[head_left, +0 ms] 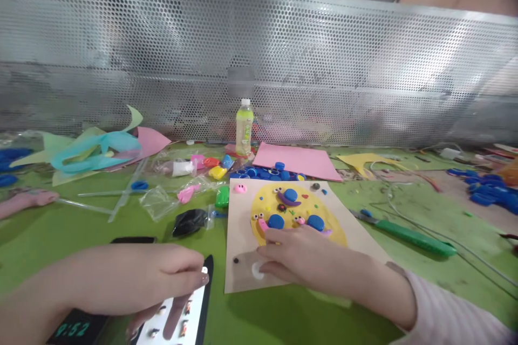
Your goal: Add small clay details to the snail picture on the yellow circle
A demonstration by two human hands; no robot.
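My right hand (303, 259) rests on a sheet of paper (243, 237) bearing a yellow round (263, 199). Its fingers are a little apart, at the pink clay body of a snail with a blue bottle-cap shell (276, 221). Two more snails with blue shells (290, 195) (315, 222) and googly eyes are on the round. Near the thumb is a whitish round spot (257, 270). My left hand (170, 280) hangs over a phone (194, 307) with a lit white screen, thumb and forefinger pinched by its top edge; what they hold, if anything, is unclear.
A green-handled knife (416, 237) lies right of the paper. Behind stand a drink bottle (244, 129), blue caps (263, 172) and a pink sheet (297, 160). Clay packets (190, 223) lie left, and another person's hand (38, 198) reaches in. A perforated metal panel (259, 54) closes the back.
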